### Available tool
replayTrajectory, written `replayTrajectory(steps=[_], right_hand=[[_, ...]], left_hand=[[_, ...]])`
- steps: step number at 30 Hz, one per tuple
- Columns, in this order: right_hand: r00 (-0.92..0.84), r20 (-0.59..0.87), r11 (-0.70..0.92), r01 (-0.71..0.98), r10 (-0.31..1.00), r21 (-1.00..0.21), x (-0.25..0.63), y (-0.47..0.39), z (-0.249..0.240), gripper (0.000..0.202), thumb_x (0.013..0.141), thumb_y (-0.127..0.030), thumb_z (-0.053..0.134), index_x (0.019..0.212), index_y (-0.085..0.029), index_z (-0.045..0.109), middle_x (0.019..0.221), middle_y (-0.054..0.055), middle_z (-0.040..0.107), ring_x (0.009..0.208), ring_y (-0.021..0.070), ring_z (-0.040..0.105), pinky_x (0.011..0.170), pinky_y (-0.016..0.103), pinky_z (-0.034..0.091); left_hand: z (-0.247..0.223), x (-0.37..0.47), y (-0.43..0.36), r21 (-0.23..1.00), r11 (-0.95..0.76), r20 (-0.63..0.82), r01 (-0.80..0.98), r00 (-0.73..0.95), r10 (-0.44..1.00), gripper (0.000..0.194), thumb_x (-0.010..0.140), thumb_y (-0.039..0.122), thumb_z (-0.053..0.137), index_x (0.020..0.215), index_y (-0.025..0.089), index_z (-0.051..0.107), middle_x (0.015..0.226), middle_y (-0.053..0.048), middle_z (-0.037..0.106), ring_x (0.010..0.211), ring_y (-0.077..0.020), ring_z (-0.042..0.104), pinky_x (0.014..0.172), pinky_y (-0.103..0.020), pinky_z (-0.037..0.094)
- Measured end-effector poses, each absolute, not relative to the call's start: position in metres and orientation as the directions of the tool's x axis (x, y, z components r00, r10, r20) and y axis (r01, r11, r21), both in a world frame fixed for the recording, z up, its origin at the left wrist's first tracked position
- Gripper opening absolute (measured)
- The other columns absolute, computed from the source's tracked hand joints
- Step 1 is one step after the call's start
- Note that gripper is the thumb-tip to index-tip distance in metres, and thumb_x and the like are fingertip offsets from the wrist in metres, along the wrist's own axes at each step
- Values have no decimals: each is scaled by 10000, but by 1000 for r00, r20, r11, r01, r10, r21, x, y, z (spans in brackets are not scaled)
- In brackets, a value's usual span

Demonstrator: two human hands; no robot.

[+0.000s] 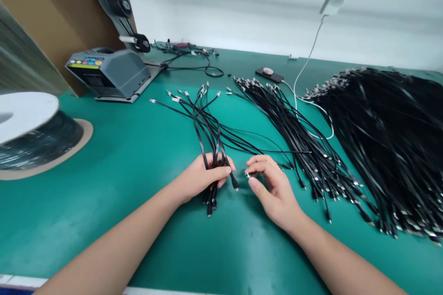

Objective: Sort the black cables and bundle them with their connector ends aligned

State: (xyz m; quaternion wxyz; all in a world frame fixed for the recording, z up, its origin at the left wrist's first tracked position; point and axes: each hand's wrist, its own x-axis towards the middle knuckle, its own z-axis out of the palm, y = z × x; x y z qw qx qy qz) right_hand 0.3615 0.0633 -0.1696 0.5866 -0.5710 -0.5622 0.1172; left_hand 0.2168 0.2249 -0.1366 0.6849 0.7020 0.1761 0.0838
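Note:
Near the middle, my left hand [207, 176] is closed round a loose bunch of black cables [208, 133]. Their connector ends hang below the fingers, and one connector sticks out to the right past my thumb. The other ends fan out on the green table behind. My right hand [272, 184] is just to the right, apart from my left hand, with a small dark piece with a shiny metal tip [249, 175] pinched between thumb and fingers. Further right lies a larger bundle of black cables [294, 124].
A big pile of black cables [391, 124] covers the right side. At the back are a phone [270, 74] on a white cord and some tangled wires [187, 50]. A grey tape machine [114, 73] and a cable spool [27, 133] stand left on the green table [138, 147].

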Motion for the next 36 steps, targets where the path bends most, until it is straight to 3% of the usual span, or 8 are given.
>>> replayTrajectory(steps=[3,7,36], right_hand=[[353,540,284,568,764,-772,362,65,-170,71,978,-200,586,1020,-217,640,950,37,644,858,161,607,756,303,513],[299,553,264,644,778,-718,358,64,-169,117,980,-172,569,1052,-214,652,978,55,648,933,191,621,806,340,532],[237,573,269,702,785,-659,360,64,-161,147,973,-127,586,1000,-227,691,901,41,696,859,180,659,729,320,566]], left_hand=[[-135,216,226,988,-10,-142,154,932,333,272,854,427,689,925,166,656,550,50,556,513,-98,458,513,-216,346],[-133,216,226,986,-18,-153,167,936,316,248,870,408,676,929,167,673,546,53,543,514,-99,451,518,-221,347],[-131,218,225,977,-42,-182,208,924,337,302,813,457,745,902,169,726,543,49,519,499,-98,466,481,-216,367]])
